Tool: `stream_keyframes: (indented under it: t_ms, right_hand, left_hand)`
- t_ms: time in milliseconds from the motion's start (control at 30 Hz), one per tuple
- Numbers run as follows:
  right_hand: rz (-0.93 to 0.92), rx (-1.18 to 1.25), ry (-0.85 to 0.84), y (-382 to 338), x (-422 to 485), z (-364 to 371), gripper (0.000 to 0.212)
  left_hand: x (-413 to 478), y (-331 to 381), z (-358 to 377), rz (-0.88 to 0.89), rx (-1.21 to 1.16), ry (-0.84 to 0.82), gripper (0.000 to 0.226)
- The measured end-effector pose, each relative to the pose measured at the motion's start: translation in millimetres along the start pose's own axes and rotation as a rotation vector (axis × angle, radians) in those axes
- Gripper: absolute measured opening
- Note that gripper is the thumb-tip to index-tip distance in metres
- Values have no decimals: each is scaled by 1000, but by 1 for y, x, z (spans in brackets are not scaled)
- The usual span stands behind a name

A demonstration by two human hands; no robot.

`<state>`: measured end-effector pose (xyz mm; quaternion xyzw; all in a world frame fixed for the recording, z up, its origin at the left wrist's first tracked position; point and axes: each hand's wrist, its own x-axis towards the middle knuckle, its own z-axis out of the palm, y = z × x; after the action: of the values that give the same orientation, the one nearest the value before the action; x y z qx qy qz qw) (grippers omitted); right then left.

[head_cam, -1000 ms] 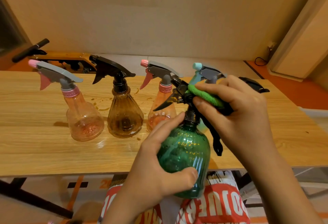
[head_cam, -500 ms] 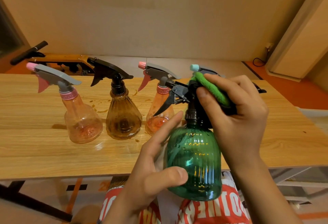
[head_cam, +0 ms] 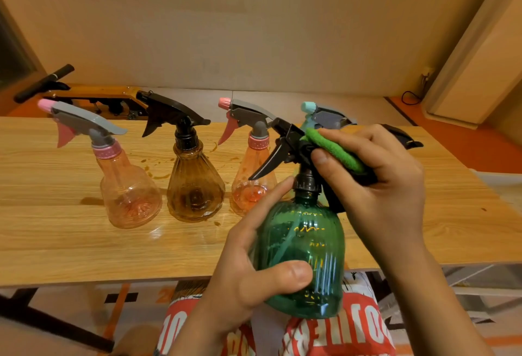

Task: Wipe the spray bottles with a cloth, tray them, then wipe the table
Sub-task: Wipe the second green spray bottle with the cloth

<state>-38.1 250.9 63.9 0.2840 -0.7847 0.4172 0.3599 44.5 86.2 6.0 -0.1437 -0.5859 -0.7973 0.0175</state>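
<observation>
Head view, green bottle [head_cam: 310, 242] over table's [head_cam: 84, 242] near edge, right hand [head_cam: 381, 180] pinching cloth [head_cam: 333, 152]

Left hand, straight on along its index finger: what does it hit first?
Left hand would likely meet the green bottle's black collar first, just past its index fingertip; depth unclear.

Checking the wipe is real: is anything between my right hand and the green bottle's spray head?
Yes, the green cloth lies between the fingers of the right hand and the black spray head of the green bottle, which the left hand holds by its body.
</observation>
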Motion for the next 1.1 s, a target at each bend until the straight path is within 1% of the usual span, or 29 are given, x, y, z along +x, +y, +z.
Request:
stream_keyframes:
  t_ms: [100, 233, 300, 433, 500, 567, 700, 833, 967, 1100]
  right_hand:
    - [6, 19, -66, 4, -2, -5, 28]
    - [6, 62, -32, -1, -1, -6, 27]
    - [8, 58, -24, -2, 0, -6, 26]
    - [94, 80, -96, 4, -3, -8, 27]
    - [114, 86, -100, 4, -4, -9, 27]
    - [100, 90, -84, -1, -4, -11, 25]
    - [99, 109, -79, -6, -7, -13, 25]
    - [44, 154, -157, -8, -13, -14, 26]
    - [67, 133, -110, -7, -11, -21, 25]
    - [27, 131, -202, -9, -13, -23, 26]
  left_hand:
    - [0, 2, -3, 1, 52, 11, 85]
    - [-1, 1, 1, -30, 141, -51, 84]
    - [-2, 2, 1, -29, 149, -49, 84]
    - [-3, 5, -5, -13, 177, -13, 84]
    - [-2, 3, -5, -13, 262, -8, 84]
    - [0, 0, -3, -3, 360, -11, 83]
    - [2, 0, -2, 21, 388, -18, 77]
    - [3, 1, -2, 30, 417, 19, 70]
    - [3, -1, -1, 17, 522, 31, 68]
    - [3, -3, -1, 24, 550, 60, 67]
